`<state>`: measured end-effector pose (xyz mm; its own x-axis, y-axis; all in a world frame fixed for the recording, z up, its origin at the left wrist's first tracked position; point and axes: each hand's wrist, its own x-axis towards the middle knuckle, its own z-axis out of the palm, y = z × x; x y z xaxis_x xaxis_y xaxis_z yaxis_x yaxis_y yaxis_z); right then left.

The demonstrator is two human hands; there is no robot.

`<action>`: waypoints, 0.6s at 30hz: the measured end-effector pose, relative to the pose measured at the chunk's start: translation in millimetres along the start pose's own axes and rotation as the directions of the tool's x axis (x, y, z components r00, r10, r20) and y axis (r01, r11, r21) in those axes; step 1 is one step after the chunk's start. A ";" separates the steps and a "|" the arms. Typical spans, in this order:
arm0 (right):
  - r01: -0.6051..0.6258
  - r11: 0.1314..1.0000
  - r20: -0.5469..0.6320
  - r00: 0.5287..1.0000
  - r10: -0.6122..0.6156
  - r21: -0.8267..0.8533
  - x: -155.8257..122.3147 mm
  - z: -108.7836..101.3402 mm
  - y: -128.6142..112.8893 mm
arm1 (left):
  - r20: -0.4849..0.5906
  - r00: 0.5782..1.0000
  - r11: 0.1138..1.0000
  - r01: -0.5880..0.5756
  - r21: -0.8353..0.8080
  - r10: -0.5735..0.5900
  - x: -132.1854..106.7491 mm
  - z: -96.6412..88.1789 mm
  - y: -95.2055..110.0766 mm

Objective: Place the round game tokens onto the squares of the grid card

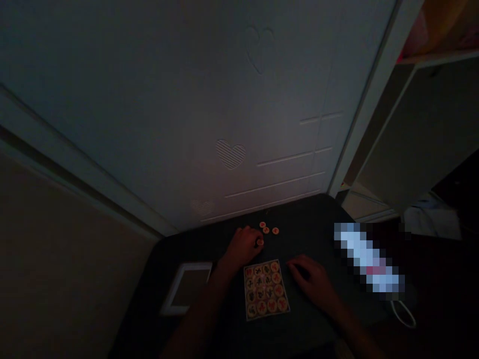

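Observation:
At the far part of the dark table, my left hand (245, 243) is closed with a round xiangqi piece (260, 242) between its thumb and fingers. Just beyond it lie three loose round pieces (266, 230) with red marks. Nearer to me, between my hands, is a square card (248, 314) covered by rows of round xiangqi pieces, some red and some dark; the gloom hides whether they are printed or loose. My right hand (312, 281) rests on the table to the right of this card, fingers loosely bent, thumb apart, with nothing visible in it.
A white-framed tablet-like object (181, 269) lies left of my left forearm. On the right is a bright pixelated long object (368, 257) with a white loop (406, 314) near its lower end. A pale panel with heart reliefs (231, 154) rises behind the table (307, 214).

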<state>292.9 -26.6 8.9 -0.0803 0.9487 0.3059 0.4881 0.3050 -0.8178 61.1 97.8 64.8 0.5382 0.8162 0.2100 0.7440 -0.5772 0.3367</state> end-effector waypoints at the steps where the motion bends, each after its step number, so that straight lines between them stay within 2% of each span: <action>1: -0.004 1.000 -0.001 1.000 0.004 0.000 0.2 -0.3 -0.5 | 0.002 1.000 1.000 0.004 0.003 -0.004 0.4 0.8 0.1; 5: -0.024 1.000 0.007 1.000 0.024 0.004 0.7 -1.3 -1.8 | 0.007 1.000 1.000 0.025 0.000 -0.025 -2.0 -6.7 4.8; 10: -0.033 0.999 0.008 0.999 0.033 0.001 0.2 -1.4 -1.1 | 0.017 0.999 0.997 0.036 -0.068 -0.035 -20.4 -33.6 19.1; 12: -0.037 0.999 0.008 0.999 0.037 0.000 0.0 -1.3 -0.4 | 0.007 0.996 0.986 0.086 -0.144 -0.086 -39.5 -42.9 25.4; 14: -0.042 0.999 0.004 0.999 0.042 -0.003 -0.1 -1.3 0.1 | 0.044 0.994 0.967 0.105 -0.234 -0.098 -65.0 -47.6 30.4; 18: -0.046 0.999 -0.002 0.999 0.046 -0.011 0.0 -1.5 -0.1 | 0.038 0.986 0.936 0.163 -0.311 -0.159 -116.7 -43.6 36.1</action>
<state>294.1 -26.7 9.7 -0.0561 0.9616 0.2688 0.5006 0.2600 -0.8257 7.9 -17.2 92.5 0.4275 0.8962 0.1184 0.6611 -0.3992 0.6353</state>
